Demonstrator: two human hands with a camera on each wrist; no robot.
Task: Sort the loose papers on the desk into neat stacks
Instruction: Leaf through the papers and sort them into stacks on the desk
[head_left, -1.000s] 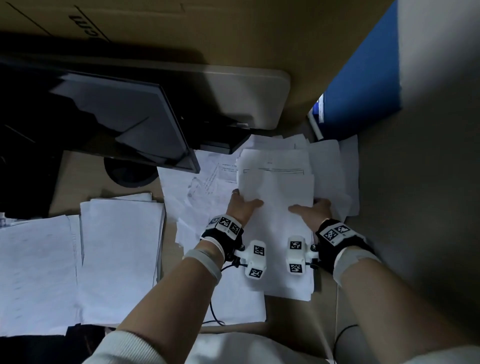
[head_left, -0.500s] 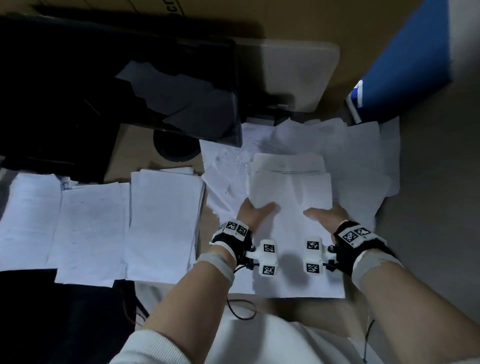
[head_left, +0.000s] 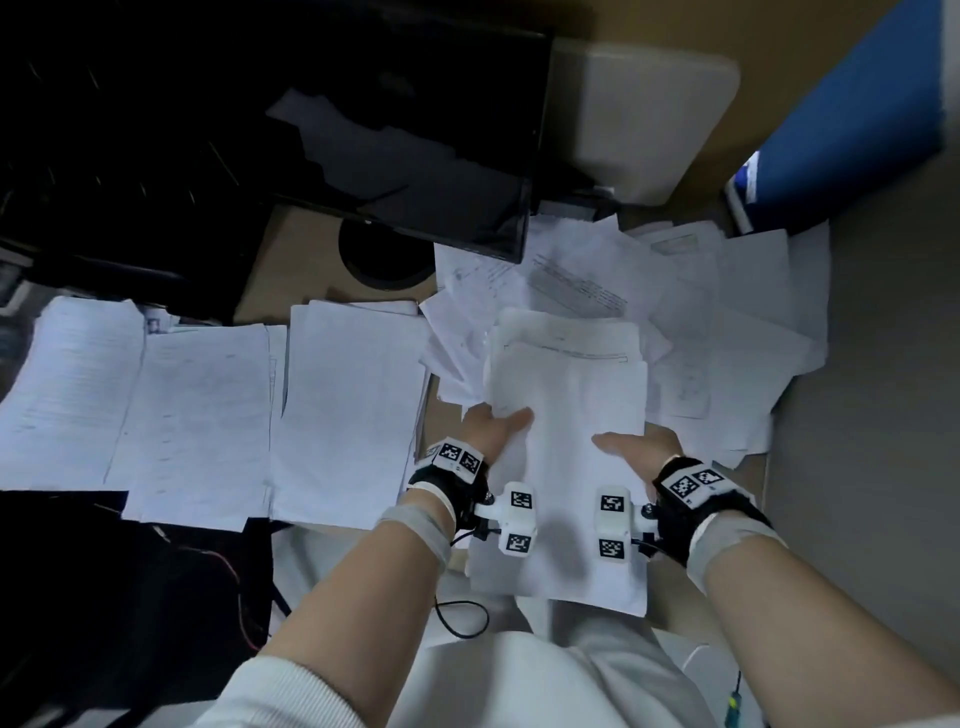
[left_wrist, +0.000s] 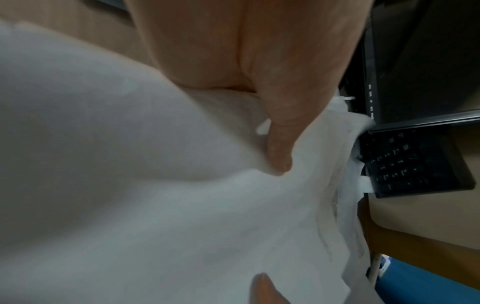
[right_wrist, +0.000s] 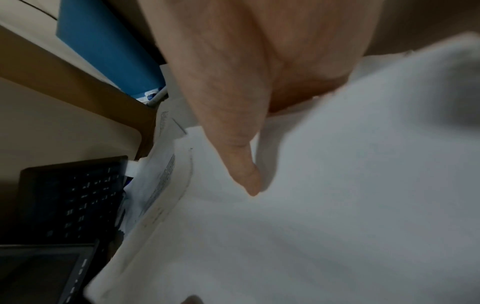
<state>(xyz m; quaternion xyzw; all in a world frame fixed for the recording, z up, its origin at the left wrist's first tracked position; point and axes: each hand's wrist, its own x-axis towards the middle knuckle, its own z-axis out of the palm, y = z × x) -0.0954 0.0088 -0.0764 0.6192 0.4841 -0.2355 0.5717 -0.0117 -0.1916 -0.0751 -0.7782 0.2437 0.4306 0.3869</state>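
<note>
1. Three sorted stacks on the left of the table (head_left: 291, 270), side by side: the left stack (head_left: 72, 384), the middle stack (head_left: 197, 421), and the right stack (head_left: 348, 415), each white with faint lines of print.
2. One loose heap (head_left: 727, 332) of overlapping, skewed sheets sits to the right, fanned at several angles near the far edge.
3. Two hands are on one bundle of papers (head_left: 571, 415), which lies over the near side of the heap and overhangs the table's near edge.
4. The left hand (head_left: 493, 431) grips the bundle's left edge, thumb on top; the left wrist view shows the thumb (left_wrist: 280, 148) pressing into the white sheet, which dimples under it.
5. The right hand (head_left: 639, 447) grips the right edge likewise, thumb (right_wrist: 241, 164) on top. The other fingers of both hands are hidden beneath the paper.
6. The top sheet shows a ruled box outline and small print near its far end, too small to read.
7. One dark monitor (head_left: 415, 156), one black keyboard (left_wrist: 410, 162), and one blue panel (head_left: 852, 119) at the far right.
</note>
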